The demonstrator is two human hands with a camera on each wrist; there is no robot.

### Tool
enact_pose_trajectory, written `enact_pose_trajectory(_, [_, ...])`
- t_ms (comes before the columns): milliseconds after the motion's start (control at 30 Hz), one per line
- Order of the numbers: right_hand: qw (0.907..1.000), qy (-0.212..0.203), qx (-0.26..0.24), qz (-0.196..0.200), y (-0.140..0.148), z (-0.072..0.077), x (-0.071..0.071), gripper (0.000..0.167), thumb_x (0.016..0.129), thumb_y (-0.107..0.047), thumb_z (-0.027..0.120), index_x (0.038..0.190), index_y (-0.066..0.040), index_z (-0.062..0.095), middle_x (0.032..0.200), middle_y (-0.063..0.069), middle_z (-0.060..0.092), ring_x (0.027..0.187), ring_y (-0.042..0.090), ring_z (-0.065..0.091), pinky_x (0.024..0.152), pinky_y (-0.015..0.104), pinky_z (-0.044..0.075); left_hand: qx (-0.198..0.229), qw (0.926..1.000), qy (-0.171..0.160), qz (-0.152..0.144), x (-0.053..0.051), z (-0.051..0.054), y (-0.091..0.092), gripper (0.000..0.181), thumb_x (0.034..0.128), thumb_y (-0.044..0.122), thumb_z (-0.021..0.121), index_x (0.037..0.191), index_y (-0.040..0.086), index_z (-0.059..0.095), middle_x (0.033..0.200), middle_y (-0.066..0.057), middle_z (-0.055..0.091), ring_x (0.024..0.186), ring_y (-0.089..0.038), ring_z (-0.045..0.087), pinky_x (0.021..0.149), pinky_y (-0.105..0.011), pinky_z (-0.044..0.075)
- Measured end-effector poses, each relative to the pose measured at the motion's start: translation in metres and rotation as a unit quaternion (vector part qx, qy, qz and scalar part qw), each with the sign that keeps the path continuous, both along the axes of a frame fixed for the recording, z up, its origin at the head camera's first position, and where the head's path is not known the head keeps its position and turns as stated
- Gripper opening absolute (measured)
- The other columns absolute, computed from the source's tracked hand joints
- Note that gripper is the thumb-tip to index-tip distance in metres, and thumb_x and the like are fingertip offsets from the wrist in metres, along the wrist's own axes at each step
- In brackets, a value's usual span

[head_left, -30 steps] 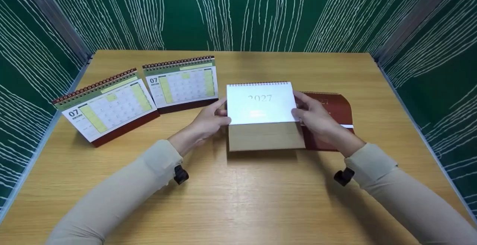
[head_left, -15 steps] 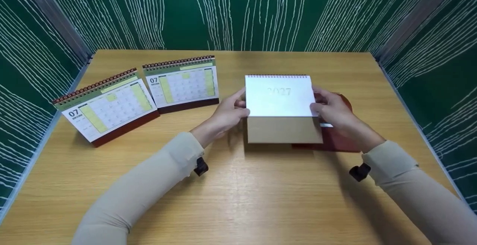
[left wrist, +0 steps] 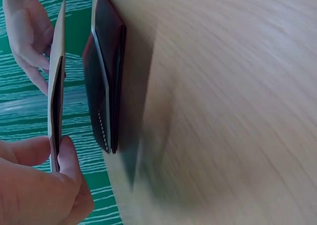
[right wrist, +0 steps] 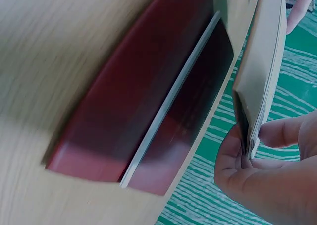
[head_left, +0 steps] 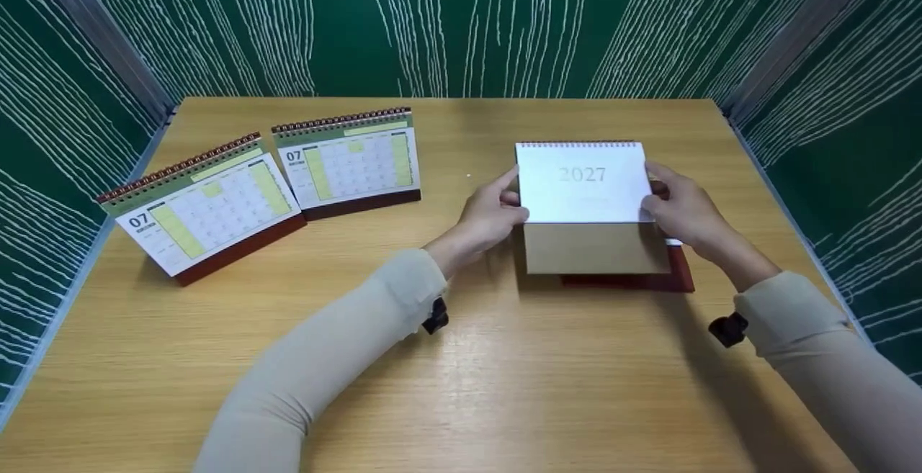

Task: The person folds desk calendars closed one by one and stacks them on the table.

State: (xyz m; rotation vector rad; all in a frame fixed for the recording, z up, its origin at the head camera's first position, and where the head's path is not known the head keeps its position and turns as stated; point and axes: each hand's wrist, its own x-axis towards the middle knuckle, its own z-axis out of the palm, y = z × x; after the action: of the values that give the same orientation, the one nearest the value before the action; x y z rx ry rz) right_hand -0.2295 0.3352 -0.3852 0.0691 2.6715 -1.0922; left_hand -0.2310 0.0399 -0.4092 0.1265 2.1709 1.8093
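Note:
A desk calendar point(head_left: 582, 178) with a white page reading 2027 and a tan base flap is held between my two hands. My left hand point(head_left: 484, 215) pinches its left edge, thumb in front. On the opposite edge my right hand point(head_left: 688, 210) pinches it the same way. Both wrist views show the calendar point(left wrist: 57, 81) raised off the table. Beneath it lies a dark red calendar point(right wrist: 133, 81) with a white strip across it; the head view shows only its lower and right parts. Two spiral-bound calendars, one nearer point(head_left: 209, 206) and one farther point(head_left: 349, 163), stand at the left.
The wooden table point(head_left: 461, 386) extends toward me. Green walls point(head_left: 461, 19) with white wavy lines enclose its back and sides.
Both hands have carried the white 2027 calendar to the right, from beside the dark red calendar to over it. The two standing calendars have stayed in place.

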Motion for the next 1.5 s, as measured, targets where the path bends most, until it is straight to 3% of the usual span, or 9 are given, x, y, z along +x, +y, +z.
enact_pose_trajectory(200, [0.9993, 0.003, 0.038, -0.005, 0.018, -0.009, -0.003, 0.072, 0.111, -0.013, 0.04, 0.171, -0.011, 0.0, 0.161, 0.036, 0.032, 0.128, 0.046, 0.045, 0.097, 0.051, 0.053, 0.019, 0.9998, -0.005, 0.006, -0.002, -0.006, 0.023, 0.084, 0.0965, -0.009, 0.064, 0.168, 0.021, 0.032, 0.118, -0.008, 0.062, 0.099, -0.019, 0.062, 0.098, -0.045, 0.059])
enact_pose_trajectory(400, [0.9978, 0.005, 0.065, -0.011, 0.03, -0.013, -0.005, 0.072, 0.11, -0.015, 0.04, 0.17, -0.006, 0.001, 0.158, 0.039, 0.033, 0.129, 0.048, 0.045, 0.109, 0.063, 0.048, 0.005, 0.9999, -0.004, 0.01, -0.003, -0.011, 0.042, 0.083, 0.0969, -0.009, 0.066, 0.168, 0.019, 0.033, 0.116, -0.006, 0.06, 0.097, -0.016, 0.06, 0.094, -0.039, 0.06])
enact_pose_trajectory(667, [0.9965, -0.007, 0.083, -0.015, 0.042, -0.023, -0.008, 0.072, 0.11, -0.014, 0.039, 0.169, -0.005, -0.002, 0.163, 0.04, 0.025, 0.138, 0.053, 0.04, 0.115, 0.069, 0.038, -0.015, 0.9998, 0.011, 0.012, -0.004, -0.019, 0.059, 0.082, 0.0951, -0.011, 0.066, 0.166, 0.015, 0.035, 0.106, -0.004, 0.057, 0.087, -0.011, 0.053, 0.066, -0.018, 0.05])
enact_pose_trajectory(867, [0.9957, -0.011, 0.091, -0.011, 0.045, -0.028, -0.011, 0.072, 0.109, -0.011, 0.037, 0.168, 0.0, -0.002, 0.165, 0.041, 0.021, 0.145, 0.055, 0.035, 0.118, 0.07, 0.033, -0.037, 0.9992, 0.012, 0.003, -0.006, -0.027, 0.064, 0.081, 0.0963, -0.011, 0.065, 0.167, 0.015, 0.033, 0.099, -0.003, 0.052, 0.075, -0.008, 0.047, 0.053, -0.019, 0.042])
enact_pose_trajectory(1167, [0.9953, -0.005, 0.097, -0.009, 0.045, -0.032, -0.014, 0.072, 0.106, -0.006, 0.037, 0.167, 0.004, 0.0, 0.168, 0.039, 0.013, 0.152, 0.056, 0.026, 0.119, 0.072, 0.025, -0.056, 0.9979, 0.032, -0.008, -0.008, -0.03, 0.069, 0.078, 0.0968, -0.011, 0.064, 0.166, 0.008, 0.033, 0.1, -0.004, 0.049, 0.074, -0.008, 0.045, 0.055, -0.018, 0.04])
enact_pose_trajectory(1333, [0.9941, -0.012, 0.108, -0.003, 0.044, -0.038, -0.014, 0.07, 0.107, -0.006, 0.037, 0.166, 0.005, 0.001, 0.166, 0.041, 0.018, 0.15, 0.059, 0.028, 0.118, 0.072, 0.029, -0.084, 0.9957, 0.039, -0.014, -0.008, -0.032, 0.07, 0.076, 0.0969, -0.01, 0.064, 0.164, 0.005, 0.034, 0.111, -0.012, 0.051, 0.08, -0.009, 0.043, 0.058, -0.017, 0.042])
enact_pose_trajectory(1500, [0.9901, -0.017, 0.139, -0.009, 0.041, -0.043, -0.013, 0.068, 0.107, -0.007, 0.037, 0.165, 0.009, 0.005, 0.157, 0.045, 0.021, 0.134, 0.057, 0.036, 0.114, 0.072, 0.037, -0.086, 0.9959, 0.026, -0.013, -0.009, -0.036, 0.07, 0.076, 0.0959, -0.01, 0.065, 0.164, 0.006, 0.036, 0.12, -0.016, 0.055, 0.071, -0.007, 0.043, 0.054, -0.017, 0.043])
